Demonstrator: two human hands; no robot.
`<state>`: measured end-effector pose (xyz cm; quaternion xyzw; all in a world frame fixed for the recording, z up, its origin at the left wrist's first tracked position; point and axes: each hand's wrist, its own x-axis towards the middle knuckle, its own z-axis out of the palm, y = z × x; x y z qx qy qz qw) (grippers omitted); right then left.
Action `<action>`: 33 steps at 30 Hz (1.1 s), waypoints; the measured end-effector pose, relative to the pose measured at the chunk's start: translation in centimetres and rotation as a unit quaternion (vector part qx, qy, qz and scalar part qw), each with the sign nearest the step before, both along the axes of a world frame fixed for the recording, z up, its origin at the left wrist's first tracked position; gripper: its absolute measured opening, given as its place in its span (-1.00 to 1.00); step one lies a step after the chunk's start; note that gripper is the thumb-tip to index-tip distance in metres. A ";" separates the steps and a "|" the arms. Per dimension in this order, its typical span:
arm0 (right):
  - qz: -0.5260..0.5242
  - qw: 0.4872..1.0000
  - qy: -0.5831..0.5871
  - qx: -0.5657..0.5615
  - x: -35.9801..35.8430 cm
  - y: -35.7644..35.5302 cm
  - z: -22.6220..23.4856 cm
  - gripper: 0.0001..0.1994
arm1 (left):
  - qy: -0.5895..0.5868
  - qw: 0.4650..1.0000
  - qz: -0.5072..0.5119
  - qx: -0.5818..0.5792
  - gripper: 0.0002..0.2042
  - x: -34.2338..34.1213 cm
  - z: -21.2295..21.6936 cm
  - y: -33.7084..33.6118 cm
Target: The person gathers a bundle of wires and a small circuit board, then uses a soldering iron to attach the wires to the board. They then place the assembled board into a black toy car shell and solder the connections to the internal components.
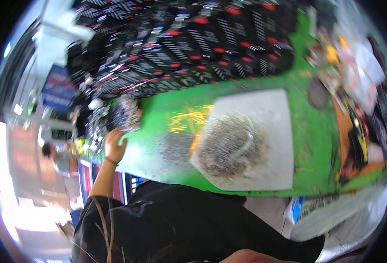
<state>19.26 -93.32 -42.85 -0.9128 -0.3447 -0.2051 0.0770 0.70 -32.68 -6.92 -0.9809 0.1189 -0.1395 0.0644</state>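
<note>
My left hand reaches out to the left over the green table's edge, its thumb apart from the fingers and nothing visible in it. Just beyond the fingertips lies a blurred heap of clear-and-dark plastic-wrapped pieces; I cannot tell whether the hand touches it. A bundle of thin yellow strips is spread on the green table. Right of the strips lies a pale board, heavily scuffed dark in its middle. My right hand is not in view.
Long rows of black packages with red marks fill the table's far side. At the right are a yellow-and-black tool, a round dark object and plastic bags. Another person is in the left background.
</note>
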 end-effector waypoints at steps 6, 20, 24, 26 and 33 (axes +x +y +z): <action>0.109 0.984 -0.042 0.133 1.6 8.6 6.1 -0.66 | 0.001 1.000 0.007 -0.008 -0.83 -2.0 -0.8 0.5; 0.191 0.921 0.132 0.314 -15.3 4.8 13.5 -0.70 | -0.017 0.997 -0.013 -0.071 -0.87 -3.0 -2.4 3.9; 0.186 0.903 0.169 0.348 -18.3 2.5 18.8 -0.70 | -0.061 0.991 0.008 -0.118 -0.91 -4.1 -3.4 5.5; 0.183 0.895 0.186 0.361 -19.6 1.5 22.0 -0.70 | -0.075 0.987 0.009 -0.139 -0.91 -4.4 -3.8 6.2; 0.177 0.865 0.221 0.415 -21.4 1.6 35.1 -0.70 | -0.142 0.961 0.047 -0.232 -0.92 -5.4 -5.3 10.0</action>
